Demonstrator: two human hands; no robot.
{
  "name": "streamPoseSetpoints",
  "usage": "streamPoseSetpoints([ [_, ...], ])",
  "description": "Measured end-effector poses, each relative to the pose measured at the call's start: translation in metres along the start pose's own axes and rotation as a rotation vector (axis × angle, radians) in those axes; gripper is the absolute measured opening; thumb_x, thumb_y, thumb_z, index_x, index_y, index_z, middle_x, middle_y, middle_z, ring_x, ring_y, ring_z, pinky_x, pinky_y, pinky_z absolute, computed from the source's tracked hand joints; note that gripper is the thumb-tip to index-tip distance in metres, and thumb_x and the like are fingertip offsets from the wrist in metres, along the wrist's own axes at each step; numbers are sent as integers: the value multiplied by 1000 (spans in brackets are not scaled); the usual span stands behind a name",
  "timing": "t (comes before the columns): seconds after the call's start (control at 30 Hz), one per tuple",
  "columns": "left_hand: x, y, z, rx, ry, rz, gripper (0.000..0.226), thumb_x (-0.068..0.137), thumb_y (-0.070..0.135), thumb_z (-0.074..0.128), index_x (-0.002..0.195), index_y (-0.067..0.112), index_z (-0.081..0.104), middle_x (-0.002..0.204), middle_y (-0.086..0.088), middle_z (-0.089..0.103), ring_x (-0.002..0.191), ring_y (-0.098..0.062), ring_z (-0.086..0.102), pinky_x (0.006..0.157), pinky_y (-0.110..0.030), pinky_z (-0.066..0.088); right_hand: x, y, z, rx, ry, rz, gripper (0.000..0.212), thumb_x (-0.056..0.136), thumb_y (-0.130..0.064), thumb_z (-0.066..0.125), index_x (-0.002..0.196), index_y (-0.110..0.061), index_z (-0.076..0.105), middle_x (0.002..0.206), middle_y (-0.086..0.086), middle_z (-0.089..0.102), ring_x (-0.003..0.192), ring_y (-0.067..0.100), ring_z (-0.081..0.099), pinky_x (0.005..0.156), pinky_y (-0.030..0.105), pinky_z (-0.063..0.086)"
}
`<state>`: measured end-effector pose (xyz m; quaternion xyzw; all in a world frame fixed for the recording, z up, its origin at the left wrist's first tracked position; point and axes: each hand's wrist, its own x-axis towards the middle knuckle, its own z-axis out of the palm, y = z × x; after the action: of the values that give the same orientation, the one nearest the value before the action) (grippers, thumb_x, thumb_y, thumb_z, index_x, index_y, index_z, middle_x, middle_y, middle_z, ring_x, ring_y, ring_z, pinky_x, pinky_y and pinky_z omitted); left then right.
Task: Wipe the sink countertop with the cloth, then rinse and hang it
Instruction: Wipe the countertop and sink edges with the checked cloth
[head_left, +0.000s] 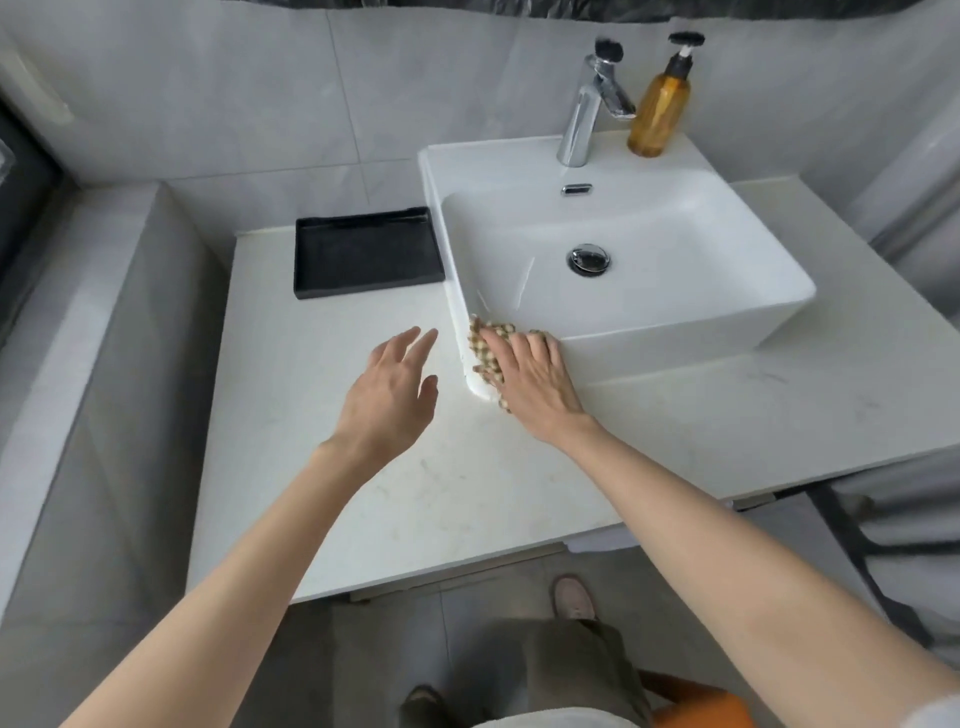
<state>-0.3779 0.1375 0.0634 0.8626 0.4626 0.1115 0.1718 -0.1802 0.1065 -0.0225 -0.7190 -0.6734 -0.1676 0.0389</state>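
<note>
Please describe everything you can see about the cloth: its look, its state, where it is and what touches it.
The cloth is small, checked in beige and dark brown, and looks like soft woven fabric. It is bunched up, not spread flat. It lies against the front left corner of the white sink, draped from the rim down toward the countertop. The right hand presses on it with fingers spread and hides most of it. The left hand is open beside it, not touching it.

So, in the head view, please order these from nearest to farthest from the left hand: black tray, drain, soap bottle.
From the left hand:
1. Black tray, just beyond it on the countertop.
2. Drain, to the right, in the basin.
3. Soap bottle, far right, beside the faucet.
</note>
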Motion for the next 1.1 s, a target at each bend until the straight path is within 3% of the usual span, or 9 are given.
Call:
streamPoseSetpoints([
  [0.1,17,14,11,6,32,1,55,96,20,44,147,18,27,152,-7,30,140,-26,25,101,-41,41,0,28,15,-16,115,-119,57,75,-23,72,125,-19,46,99,2,46,87,23,41,83,35,32],
  [0.23,43,49,33,11,49,-2,55,94,16,47,146,16,30,151,-10,31,141,-29,23,106,-42,38,-10,95,28,62,213,-111,48,77,-25,71,118,-19,46,94,3,54,86,23,39,80,35,30],
  [0.3,58,72,44,26,45,10,54,94,16,47,146,15,30,151,-11,31,143,-29,21,110,-42,33,-18,137,30,49,185,-99,37,80,-19,56,115,-19,46,94,4,54,86,23,38,79,35,29],
  [0.4,80,109,62,47,31,17,53,96,18,45,147,14,29,153,-11,29,145,-30,16,117,-42,22,-32,202,26,84,95,-41,39,74,-18,41,111,-15,50,99,5,43,86,25,36,78,36,28],
  [0.57,113,171,88,50,12,42,53,96,19,45,146,14,30,153,-11,29,145,-29,15,117,-41,21,-57,312,27,69,-87,83,53,67,-25,75,111,-14,48,96,12,55,89,28,39,82,39,29],
  [0.7,135,214,103,47,-14,67,54,96,20,45,147,15,29,154,-10,27,146,-27,14,117,-39,19,-71,364,23,178,-145,228,42,79,-21,69,118,-12,53,112,13,57,106,31,46,94,38,31],
  [0.83,153,238,109,49,-24,78,55,96,22,45,147,16,27,155,-8,26,145,-26,14,116,-38,20,-74,363,23,361,-136,316,59,95,-19,47,149,-13,26,151,16,33,139,31,25,118,39,10],
  [0.97,166,243,108,60,-33,76,55,95,23,45,147,16,28,154,-9,27,145,-27,15,116,-39,22,-70,362,19,462,-192,301,66,99,-28,30,153,-18,-5,161,2,-7,147,12,-10,114,21,-19],
  [1.1,180,237,102,63,-21,54,55,95,22,45,147,17,28,155,-8,26,146,-25,15,115,-38,22,-39,371,20,537,-243,432,63,99,-32,20,152,-16,-12,160,8,-14,148,19,-13,117,27,-12],
])
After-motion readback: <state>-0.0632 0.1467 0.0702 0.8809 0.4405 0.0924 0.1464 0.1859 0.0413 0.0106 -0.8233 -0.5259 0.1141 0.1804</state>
